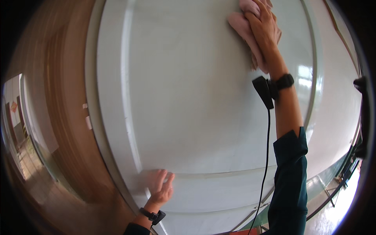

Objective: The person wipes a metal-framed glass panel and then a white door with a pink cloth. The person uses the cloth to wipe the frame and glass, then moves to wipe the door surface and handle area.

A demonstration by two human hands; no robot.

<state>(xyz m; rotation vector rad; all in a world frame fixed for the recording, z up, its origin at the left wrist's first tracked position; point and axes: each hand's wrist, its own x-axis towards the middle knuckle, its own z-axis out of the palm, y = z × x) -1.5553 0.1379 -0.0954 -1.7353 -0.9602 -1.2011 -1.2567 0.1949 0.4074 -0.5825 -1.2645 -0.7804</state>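
Note:
My right hand [263, 28] grips a pink cloth [243, 26]. It presses the bunched cloth against the upper right of a large glossy white panel [194, 97]. One end of the cloth hangs down beside my wrist. Lower left, my left hand [161, 188] is blurred, with nothing seen in it. Its fingers are apart and lie over the panel's trim; whether they touch it cannot be made out.
A black device [264, 92] is strapped to my right wrist, its cable [266, 164] running downward. My left wrist wears a black band [154, 216]. Brown wood panelling [55, 117] borders the left side. A bright floor and furniture legs [332, 196] show at lower right.

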